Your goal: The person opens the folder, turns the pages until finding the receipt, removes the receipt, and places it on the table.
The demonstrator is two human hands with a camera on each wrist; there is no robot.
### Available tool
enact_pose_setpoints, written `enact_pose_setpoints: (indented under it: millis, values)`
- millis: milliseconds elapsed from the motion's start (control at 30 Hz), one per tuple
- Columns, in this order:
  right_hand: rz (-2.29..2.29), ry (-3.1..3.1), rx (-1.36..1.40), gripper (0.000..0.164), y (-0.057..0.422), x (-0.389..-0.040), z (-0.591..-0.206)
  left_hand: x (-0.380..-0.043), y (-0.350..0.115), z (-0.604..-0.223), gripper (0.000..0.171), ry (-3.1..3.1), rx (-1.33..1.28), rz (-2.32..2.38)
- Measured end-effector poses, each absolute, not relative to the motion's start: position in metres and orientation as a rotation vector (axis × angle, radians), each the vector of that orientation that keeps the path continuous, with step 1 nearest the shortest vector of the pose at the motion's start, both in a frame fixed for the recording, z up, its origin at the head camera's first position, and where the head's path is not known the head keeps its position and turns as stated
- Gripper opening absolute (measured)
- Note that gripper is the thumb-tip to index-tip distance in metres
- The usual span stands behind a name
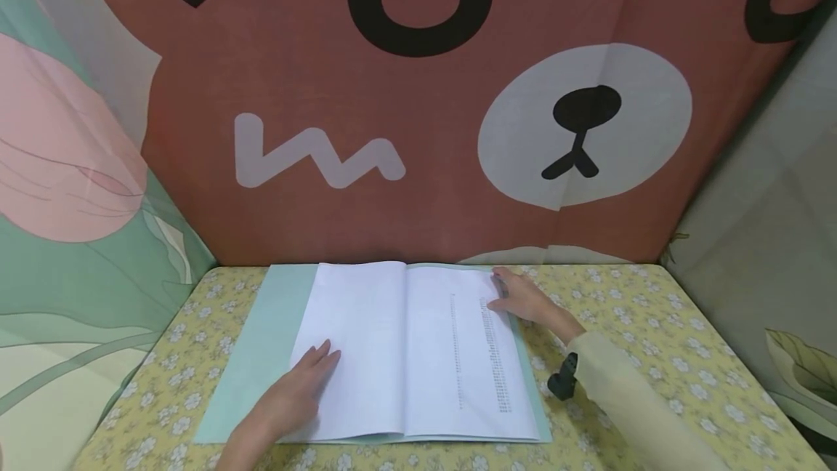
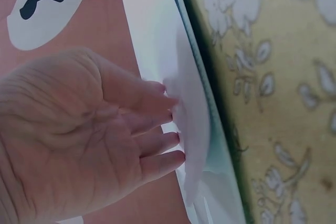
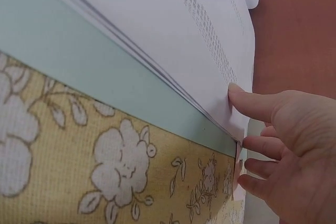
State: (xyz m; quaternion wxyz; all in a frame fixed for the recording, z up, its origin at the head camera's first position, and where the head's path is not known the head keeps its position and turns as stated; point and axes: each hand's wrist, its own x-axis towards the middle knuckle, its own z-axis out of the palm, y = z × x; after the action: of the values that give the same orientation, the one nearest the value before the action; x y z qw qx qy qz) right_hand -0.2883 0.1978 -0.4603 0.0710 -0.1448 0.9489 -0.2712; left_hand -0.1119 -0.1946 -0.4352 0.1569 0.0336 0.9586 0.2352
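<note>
An open booklet of white sheets lies inside a pale green cover. Its left page looks blank, while the right page carries columns of small print too fine to read. My left hand rests on the left page near its lower outer edge, fingers extended; the left wrist view shows the fingertips touching the paper. At the upper right corner, my right hand pinches the page edge. In the right wrist view the thumb presses on the printed side, with the other fingers at the edge.
A yellow flowered tablecloth covers the table under the booklet. Behind the table's far edge hangs a reddish-brown cloth with a cartoon bear face. Printed curtains stand on both sides. A black device sits at the right wrist.
</note>
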Motion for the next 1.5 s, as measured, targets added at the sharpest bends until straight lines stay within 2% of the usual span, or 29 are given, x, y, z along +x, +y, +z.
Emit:
enact_pose_setpoints:
  millis: [167,433,1133,1500]
  values:
    - [-0.805,2.856,-0.454,0.073,0.197,-0.288,-0.46,-0.112,-0.195,-0.439,0.052,2.742,0.098,0.666]
    - [-0.816,2.856,-0.45,0.068,0.196,-0.287,-0.458,-0.113,-0.196,-0.44,0.057,2.715,0.115,0.682]
    - [-0.892,2.912,-0.594,0.041,0.187,-0.286,-0.455,-0.111,-0.197,-0.441,0.057,2.714,0.13,0.701]
    - [-1.147,2.93,-0.479,0.039,0.182,-0.282,-0.442,-0.113,-0.194,-0.441,0.057,2.707,0.1,0.687]
